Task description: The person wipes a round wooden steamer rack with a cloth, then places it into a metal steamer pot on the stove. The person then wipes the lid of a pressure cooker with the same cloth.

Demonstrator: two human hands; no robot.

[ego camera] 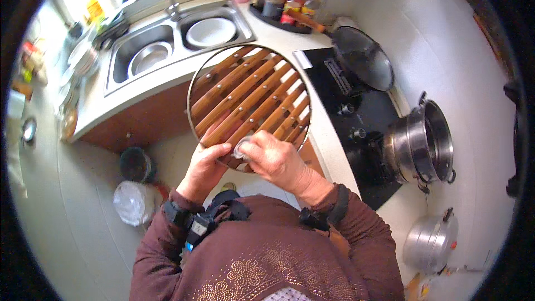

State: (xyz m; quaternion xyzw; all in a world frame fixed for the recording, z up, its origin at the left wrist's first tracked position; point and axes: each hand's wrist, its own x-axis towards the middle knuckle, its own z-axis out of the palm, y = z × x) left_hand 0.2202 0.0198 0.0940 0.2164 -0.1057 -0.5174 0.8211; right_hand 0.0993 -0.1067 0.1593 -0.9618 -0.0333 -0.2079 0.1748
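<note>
A round steamer rack (255, 100) of brown wooden or bamboo slats within a thin metal ring is held up in front of me, tilted. My left hand (207, 163) grips its lower left edge, thumb on the near face and fingers behind the slats. In my right hand (271, 154) is a crumpled, whitish piece of cloth or wire scourer (241, 149), pressed at the rack's lower slats; its material is hard to make out. Small metal rivets dot the slats.
A double sink (140, 33) holds a metal basin (150, 56) and a white basin (211, 32). On the right, a wok (363, 58) and a steel steamer pot (418, 144) sit on the black hob (376, 108). Bottles crowd a corner shelf (288, 23). Bins (133, 202) stand low at left.
</note>
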